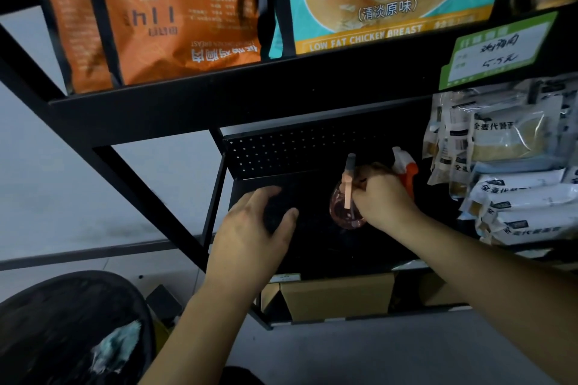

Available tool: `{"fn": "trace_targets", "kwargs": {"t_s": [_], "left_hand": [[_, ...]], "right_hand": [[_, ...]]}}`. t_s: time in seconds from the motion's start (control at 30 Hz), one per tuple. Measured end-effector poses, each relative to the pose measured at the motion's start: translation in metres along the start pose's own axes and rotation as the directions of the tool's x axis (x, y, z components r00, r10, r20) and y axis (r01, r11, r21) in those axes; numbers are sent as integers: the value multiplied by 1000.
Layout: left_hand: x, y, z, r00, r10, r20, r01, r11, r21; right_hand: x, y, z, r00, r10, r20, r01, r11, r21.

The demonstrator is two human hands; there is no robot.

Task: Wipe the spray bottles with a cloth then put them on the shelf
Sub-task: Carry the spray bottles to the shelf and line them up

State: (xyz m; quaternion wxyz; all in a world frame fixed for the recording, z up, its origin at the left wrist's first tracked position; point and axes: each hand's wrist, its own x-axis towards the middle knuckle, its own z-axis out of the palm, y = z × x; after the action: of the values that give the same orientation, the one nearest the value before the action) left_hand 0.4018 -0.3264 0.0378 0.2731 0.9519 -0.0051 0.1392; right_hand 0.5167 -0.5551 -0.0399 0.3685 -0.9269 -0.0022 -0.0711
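My right hand [383,200] grips the pink spray head of a clear pink bottle [345,211] that stands on the black shelf [309,247]. Just behind that hand stands a second bottle with a white and orange trigger head [405,166], partly hidden. My left hand [253,228] hovers over the shelf's left part with fingers spread and loosely bent, holding nothing. A teal cloth [117,348] lies on a dark round seat at the lower left.
White food packets [513,172] crowd the shelf's right side. A perforated black back panel [297,150] closes the rear. Orange and teal bags [156,19] stand on the shelf above. Cardboard boxes [337,294] sit on the level below.
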Motion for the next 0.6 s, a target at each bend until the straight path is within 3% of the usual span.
{"fn": "trace_targets", "kwargs": {"t_s": [0.23, 0.6], "left_hand": [[-12, -1, -12, 1000, -20, -1, 20, 1000, 19], [-46, 8, -57, 998, -33, -60, 35, 999, 38]], "right_hand": [[-1, -3, -7, 998, -38, 40, 40, 998, -55], [-43, -29, -36, 993, 57, 105, -44, 991, -124]]}}
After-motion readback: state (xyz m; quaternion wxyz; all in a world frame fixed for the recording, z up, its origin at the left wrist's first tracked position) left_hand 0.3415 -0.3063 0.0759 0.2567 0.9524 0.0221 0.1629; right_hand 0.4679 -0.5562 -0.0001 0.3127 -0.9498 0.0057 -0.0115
